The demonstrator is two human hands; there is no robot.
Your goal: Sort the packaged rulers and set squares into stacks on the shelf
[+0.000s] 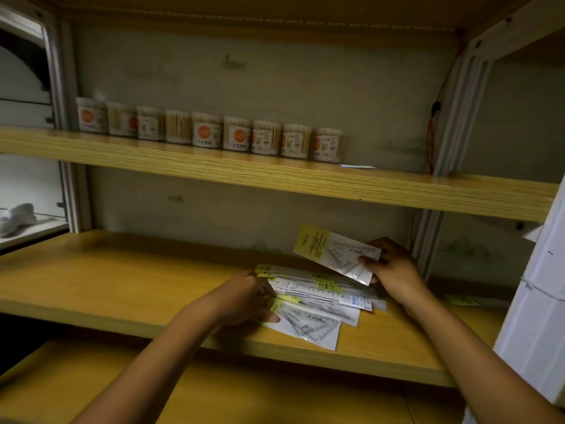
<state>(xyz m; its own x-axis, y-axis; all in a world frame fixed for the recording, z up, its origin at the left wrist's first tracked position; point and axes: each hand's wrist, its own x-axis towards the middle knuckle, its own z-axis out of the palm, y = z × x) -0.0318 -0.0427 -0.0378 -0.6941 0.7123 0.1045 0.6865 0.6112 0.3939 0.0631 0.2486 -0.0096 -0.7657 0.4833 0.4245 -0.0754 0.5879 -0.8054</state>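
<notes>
Right hand (394,270) gripping raised set-square packet (333,250)

The left hand (244,296) covers the left ends of the fanned packets (321,296), and its fingertips are hidden among them. How many packets lie there cannot be counted, as they overlap. Print on the held packet (333,252) is too small to read. Labels on the 9 tubs (208,130) are blurred. Both forearms run off the bottom edge.
</notes>
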